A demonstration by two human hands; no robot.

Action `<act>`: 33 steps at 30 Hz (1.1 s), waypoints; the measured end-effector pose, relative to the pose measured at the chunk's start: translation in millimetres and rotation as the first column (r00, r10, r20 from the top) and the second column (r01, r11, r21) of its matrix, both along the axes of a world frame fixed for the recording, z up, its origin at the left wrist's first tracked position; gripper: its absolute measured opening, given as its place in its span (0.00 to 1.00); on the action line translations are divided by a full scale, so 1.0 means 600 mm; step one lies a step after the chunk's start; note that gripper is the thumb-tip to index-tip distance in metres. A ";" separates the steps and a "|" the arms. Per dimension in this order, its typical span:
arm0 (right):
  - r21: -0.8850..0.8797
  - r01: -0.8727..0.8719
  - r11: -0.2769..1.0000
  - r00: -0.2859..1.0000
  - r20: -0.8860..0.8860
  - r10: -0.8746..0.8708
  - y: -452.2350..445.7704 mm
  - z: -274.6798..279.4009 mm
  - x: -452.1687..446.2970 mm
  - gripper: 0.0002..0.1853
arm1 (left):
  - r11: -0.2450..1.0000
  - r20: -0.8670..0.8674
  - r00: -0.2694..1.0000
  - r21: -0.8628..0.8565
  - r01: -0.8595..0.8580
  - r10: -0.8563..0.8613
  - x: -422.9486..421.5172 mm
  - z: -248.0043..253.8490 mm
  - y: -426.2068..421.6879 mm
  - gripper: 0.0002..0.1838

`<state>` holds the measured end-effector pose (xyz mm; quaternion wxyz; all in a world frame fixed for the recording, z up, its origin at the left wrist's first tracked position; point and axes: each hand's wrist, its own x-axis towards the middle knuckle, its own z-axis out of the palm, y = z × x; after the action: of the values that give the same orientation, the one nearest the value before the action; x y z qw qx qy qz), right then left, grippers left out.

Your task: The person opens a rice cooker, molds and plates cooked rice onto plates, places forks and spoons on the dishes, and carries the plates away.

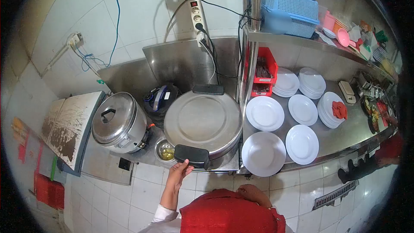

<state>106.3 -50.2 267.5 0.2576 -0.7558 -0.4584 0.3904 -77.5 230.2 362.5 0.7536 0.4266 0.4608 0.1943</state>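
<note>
Big lidded steel pot [230, 146] stands on the steel counter [145, 157], close to its front edge and toward its right end, just beside the shelf post [253, 69]. Left hand [180, 171] is at the black front handle [191, 157]: thumb tip on the handle's near edge, other fingers bent and partly hidden below it; can't tell if they press hard or only rest there. Right hand [255, 194] is folded in against the red apron [228, 213], apart from the pot; its fingers can't be made out. Pot looks wide and rigid, probably heavy, more so if full; contents hidden by the lid [202, 118]. Lid metal looks smooth, likely slippery if wet or greasy, possibly hot, so the bare rim is a poor hold. Best holds: front handle, plus the matching black rear handle [208, 89] toward the counter's back edge; both look stiff and chunky, likely easier on bare fingers. Unclear whether they belong to lid or body. Small metal bowl [159, 149] with yellowish bits sits just left, near the front edge, easy to knock; lidded cooker [116, 121] farther left.
</note>
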 end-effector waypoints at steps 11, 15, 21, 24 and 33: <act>-0.070 0.000 0.998 1.000 0.011 0.001 -0.024 0.029 -0.002 0.19 | 0.976 0.517 0.841 0.213 0.053 -0.158 0.032 0.253 0.029 0.24; -0.106 0.063 0.992 0.998 0.005 -0.063 -0.025 0.047 -0.004 0.19 | 0.986 0.810 0.564 0.109 0.123 -0.160 0.105 0.387 0.052 0.33; -0.108 0.096 0.990 0.995 0.022 -0.094 -0.031 0.041 0.005 0.19 | 0.877 0.950 0.302 -0.084 0.473 -0.073 0.236 0.531 0.145 0.45; -0.118 0.129 0.985 0.992 0.021 -0.127 -0.038 0.038 0.008 0.20 | 0.832 0.950 0.282 -0.050 0.552 -0.131 0.318 0.576 0.190 0.42; -0.074 0.428 0.901 0.904 0.015 -0.428 -0.070 0.065 -0.018 0.19 | 0.952 0.878 0.421 0.109 0.285 -0.227 0.542 0.620 0.327 0.24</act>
<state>95.3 -92.2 306.2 0.3087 -0.8469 -0.2661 0.3417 247.8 426.4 734.6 0.9143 0.3078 -0.0602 0.2562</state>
